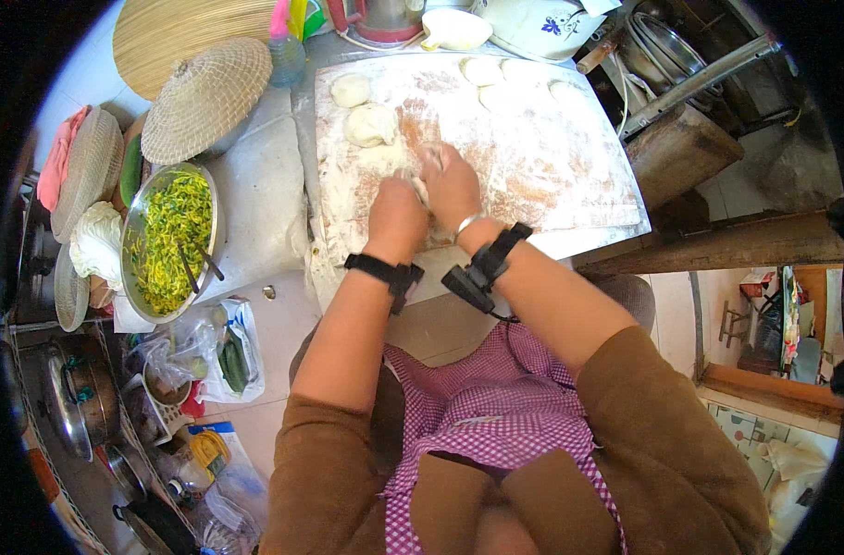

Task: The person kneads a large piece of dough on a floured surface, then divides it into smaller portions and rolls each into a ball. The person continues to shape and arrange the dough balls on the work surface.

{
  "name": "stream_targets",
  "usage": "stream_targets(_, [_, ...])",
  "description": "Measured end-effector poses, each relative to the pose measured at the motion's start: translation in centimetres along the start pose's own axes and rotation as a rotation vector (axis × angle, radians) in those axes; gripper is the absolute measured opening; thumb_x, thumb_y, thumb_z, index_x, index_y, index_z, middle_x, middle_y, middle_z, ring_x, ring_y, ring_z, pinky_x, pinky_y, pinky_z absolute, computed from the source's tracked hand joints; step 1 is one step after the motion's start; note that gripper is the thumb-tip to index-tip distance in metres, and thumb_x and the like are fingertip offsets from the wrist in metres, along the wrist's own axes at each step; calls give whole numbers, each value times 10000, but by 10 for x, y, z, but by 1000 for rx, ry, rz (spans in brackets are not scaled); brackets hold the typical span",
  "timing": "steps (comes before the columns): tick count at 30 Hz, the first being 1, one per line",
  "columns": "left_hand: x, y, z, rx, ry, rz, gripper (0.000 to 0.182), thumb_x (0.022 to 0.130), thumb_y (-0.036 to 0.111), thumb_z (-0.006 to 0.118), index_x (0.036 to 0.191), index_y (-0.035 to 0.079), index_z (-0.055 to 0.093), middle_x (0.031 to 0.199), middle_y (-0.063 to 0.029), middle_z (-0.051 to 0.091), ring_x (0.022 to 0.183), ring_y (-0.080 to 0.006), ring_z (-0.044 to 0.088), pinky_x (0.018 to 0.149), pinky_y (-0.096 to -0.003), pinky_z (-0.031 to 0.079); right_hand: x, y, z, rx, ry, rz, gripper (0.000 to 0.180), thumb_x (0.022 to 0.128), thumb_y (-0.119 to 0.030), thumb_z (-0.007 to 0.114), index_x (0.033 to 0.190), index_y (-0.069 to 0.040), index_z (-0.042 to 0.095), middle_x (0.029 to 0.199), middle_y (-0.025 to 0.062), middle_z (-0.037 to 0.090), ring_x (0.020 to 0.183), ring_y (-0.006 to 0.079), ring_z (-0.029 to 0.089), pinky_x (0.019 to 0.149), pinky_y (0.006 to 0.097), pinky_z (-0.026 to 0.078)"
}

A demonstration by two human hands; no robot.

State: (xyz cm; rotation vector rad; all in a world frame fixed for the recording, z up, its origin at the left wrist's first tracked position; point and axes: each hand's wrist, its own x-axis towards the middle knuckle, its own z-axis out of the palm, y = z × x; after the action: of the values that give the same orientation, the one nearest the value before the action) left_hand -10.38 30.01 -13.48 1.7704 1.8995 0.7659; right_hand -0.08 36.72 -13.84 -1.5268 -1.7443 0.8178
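Note:
My left hand [398, 214] and my right hand [453, 182] are close together, low over the floured wooden board [533, 191]. Fingers of both are curled and a little blurred. A small pale bit shows between them, perhaps dough, but I cannot tell whether either hand grips it. Just beyond my fingers lies a rough lump of dough [371, 126], with a smoother dough ball [350, 90] behind it. Several pale, flattened dough rounds [503, 98] rest at the board's far right, washed out by bright light.
A metal bowl of chopped yellow-green filling [172, 236] stands left of the board, with chopsticks in it. Behind it are a woven lid [207, 100] and a cabbage [97, 239]. A kettle [384, 21] and a cream-coloured bowl [457, 29] stand beyond the board's far edge.

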Motion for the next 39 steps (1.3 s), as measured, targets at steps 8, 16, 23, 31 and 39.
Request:
stream_targets(8, [4, 4, -21, -98, 16, 46, 355, 783, 89, 656, 1095, -64, 580, 1020, -256, 604, 911, -410, 595, 795, -431, 493, 5, -2, -1, -232, -156, 2, 397, 920, -363, 523, 1065, -3, 606, 931, 220, 651, 880, 372, 618, 775, 433, 489])
stream_targets(16, [-15, -5, -13, -247, -212, -75, 444, 768, 89, 690, 1156, -82, 559, 956, -275, 654, 855, -387, 640, 749, -411, 505, 1, -1, 3, -356, 2, -128, 367, 937, -326, 513, 1133, -24, 584, 917, 199, 658, 851, 355, 626, 752, 425, 484])
stream_targets(23, [3, -3, -4, 28, 13, 101, 444, 754, 98, 720, 1146, -28, 552, 1093, -257, 535, 987, -398, 591, 809, -433, 506, 10, -2, -1, -175, -141, -86, 403, 933, -362, 516, 1046, 17, 593, 948, 228, 637, 878, 372, 613, 777, 428, 486])
stream_targets(31, [-2, -11, -28, -362, -156, -152, 358, 759, 144, 701, 1041, -64, 628, 878, -227, 660, 863, -387, 622, 774, -420, 497, 7, 13, 15, -483, -14, -296, 265, 926, -301, 513, 989, -65, 613, 907, 155, 638, 833, 370, 600, 736, 426, 483])
stream_targets(39, [12, -5, -17, -242, 148, -69, 400, 766, 185, 728, 1086, -34, 627, 910, -221, 652, 827, -349, 641, 754, -393, 513, -16, 15, -70, 197, -51, 270, 216, 936, -80, 460, 1036, -73, 651, 1083, 61, 650, 1018, 175, 597, 901, 287, 486])
